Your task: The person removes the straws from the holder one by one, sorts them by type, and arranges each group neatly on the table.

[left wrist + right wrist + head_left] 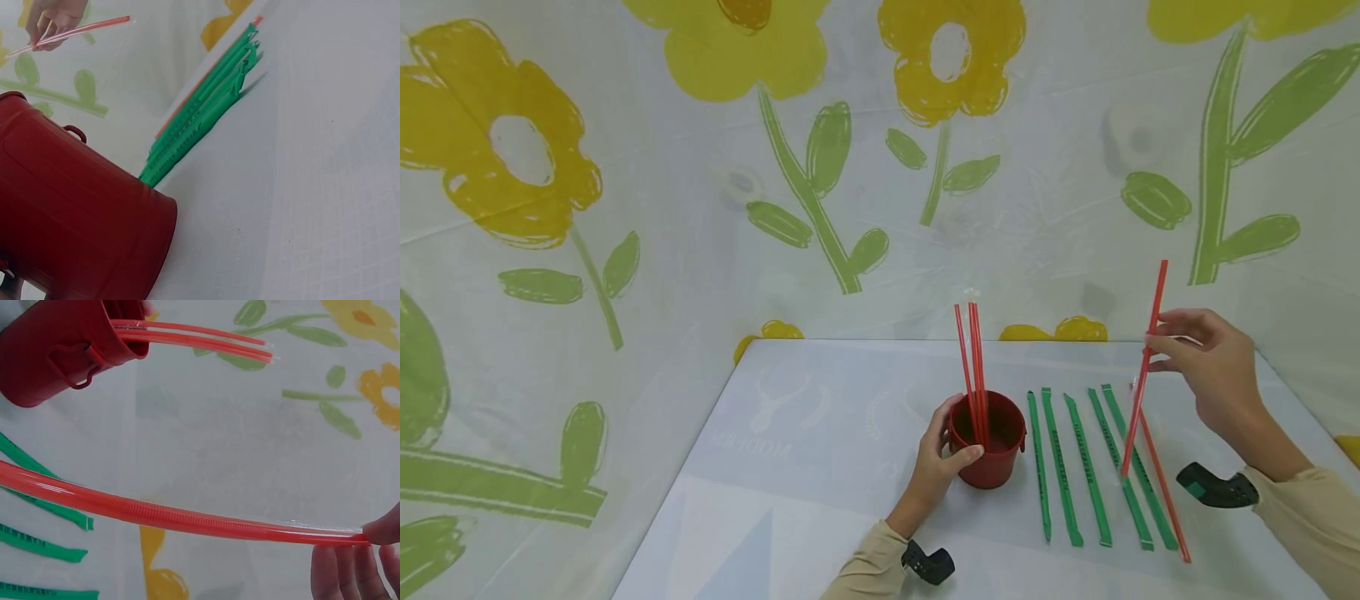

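Observation:
A small red bucket (989, 468) stands on the table, gripped by my left hand (934, 462) with the thumb near the rim. Several thin red straws (977, 367) lean upright inside it. My right hand (1217, 371) pinches another red straw (1157, 296) between thumb and fingers, holding it steeply tilted over the table's right side. Ridges of a bendy section show on this straw in the right wrist view, with a shiny clear wrapper round it. One more red straw (1169, 500) lies on the table beneath it, at the right end of a row of green-wrapped straws (1084, 475).
The white table (760, 492) carries faint printed patterns. Behind it hangs a pale cloth (1037, 250) with yellow flowers and green leaves. In the right wrist view, a wire handle (74, 375) hangs at the bucket's side. Dark wrist cameras sit on both sleeves.

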Demonstrator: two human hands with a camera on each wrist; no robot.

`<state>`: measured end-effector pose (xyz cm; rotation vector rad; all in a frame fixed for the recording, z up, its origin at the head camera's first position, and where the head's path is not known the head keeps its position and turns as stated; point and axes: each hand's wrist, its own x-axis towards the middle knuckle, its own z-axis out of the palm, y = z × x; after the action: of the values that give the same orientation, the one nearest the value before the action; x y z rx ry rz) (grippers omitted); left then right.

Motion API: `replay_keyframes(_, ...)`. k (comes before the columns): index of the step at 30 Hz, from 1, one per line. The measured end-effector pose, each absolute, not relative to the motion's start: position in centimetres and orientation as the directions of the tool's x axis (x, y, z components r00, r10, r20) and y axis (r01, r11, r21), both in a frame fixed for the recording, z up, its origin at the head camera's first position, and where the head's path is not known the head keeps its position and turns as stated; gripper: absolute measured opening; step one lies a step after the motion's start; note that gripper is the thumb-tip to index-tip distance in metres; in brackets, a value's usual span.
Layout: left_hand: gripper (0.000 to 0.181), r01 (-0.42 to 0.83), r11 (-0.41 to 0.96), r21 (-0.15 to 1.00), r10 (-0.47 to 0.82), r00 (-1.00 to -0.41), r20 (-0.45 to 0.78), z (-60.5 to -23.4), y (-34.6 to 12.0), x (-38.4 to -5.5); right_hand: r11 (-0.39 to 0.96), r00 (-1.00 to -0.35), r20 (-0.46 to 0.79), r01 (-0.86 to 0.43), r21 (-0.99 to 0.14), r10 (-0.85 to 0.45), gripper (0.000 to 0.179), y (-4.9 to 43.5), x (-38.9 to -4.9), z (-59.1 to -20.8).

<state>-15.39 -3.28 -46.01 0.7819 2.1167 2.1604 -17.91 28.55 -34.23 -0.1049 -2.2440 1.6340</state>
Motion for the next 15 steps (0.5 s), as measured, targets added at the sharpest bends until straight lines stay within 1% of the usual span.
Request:
replay_keyframes(7,0.066,0.329,-0.079,0.941,0.333,-0.881,0.336,-46.2,-3.2,-15.4,0.355,-0.94,0.231,-0.134,-0.925,0.25,0.019,30.0,-17.5,-35.2)
replay_keyframes(15,0.067,0.33,-0.075,0.941,0.358,-0.872,0.334,-46.2,-3.4,-15.5,0.403,-0.952,0.173,-0.059,-0.913,0.254,0.016,31.7,-17.3,-36.8)
